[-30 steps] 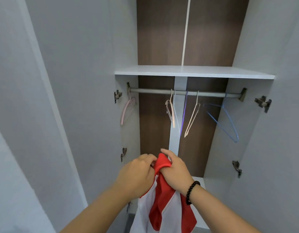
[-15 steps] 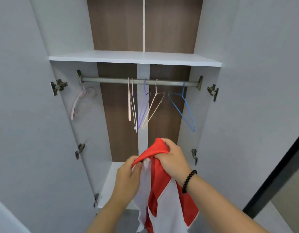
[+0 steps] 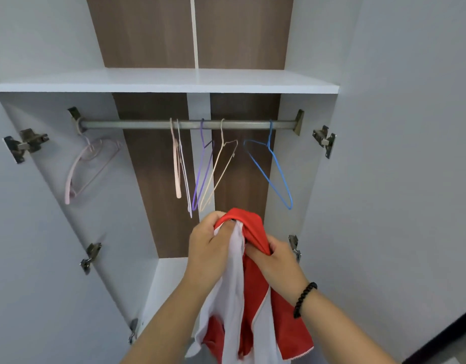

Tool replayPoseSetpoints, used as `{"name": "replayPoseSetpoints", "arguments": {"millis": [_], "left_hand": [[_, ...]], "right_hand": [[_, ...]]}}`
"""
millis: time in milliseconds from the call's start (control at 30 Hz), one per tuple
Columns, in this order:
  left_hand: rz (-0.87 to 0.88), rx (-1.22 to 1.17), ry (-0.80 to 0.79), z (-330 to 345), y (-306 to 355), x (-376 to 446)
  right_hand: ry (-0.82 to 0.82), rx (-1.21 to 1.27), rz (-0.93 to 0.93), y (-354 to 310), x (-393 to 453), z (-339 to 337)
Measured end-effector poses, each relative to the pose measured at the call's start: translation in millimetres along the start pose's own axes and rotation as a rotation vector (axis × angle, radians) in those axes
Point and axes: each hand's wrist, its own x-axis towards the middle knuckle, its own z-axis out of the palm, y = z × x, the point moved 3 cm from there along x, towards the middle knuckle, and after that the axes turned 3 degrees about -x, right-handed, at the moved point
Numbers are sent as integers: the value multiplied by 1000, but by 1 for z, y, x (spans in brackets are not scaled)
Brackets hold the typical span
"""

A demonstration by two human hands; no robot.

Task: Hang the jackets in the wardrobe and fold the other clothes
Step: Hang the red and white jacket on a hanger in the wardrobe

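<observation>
Head view:
- Left hand (image 3: pixel 209 252): lower centre of frame, fingers curled round the white part of the jacket's top.
- Right hand (image 3: pixel 275 258): just right of it, gripping the red fabric; black bead bracelet (image 3: pixel 304 299) on the wrist.
- Red-and-white jacket (image 3: pixel 249 298): hangs from both hands, below the rail.
- Rail (image 3: pixel 187 124): mid-frame under the shelf (image 3: pixel 163 82), carrying empty hangers, the blue hanger (image 3: pixel 272 166) rightmost.

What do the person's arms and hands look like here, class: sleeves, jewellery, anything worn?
Both forearms are bare, with no sleeves in view. The right wrist wears a black beaded bracelet. The left hand and right hand show no gloves or rings.
</observation>
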Motion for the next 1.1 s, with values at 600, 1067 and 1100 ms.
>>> {"name": "replayPoseSetpoints", "arguments": {"millis": [600,1067,1100], "left_hand": [[17,-19,-207,-21,-32,191],[-78,23,-71,-30,-68,269],[-86,21,-59,-29,-69,274]], "right_hand": [[-37,32,93,-17,178,7],[480,-252,142,-22,338,-66],[486,-263,151,-16,349,-68]]}}
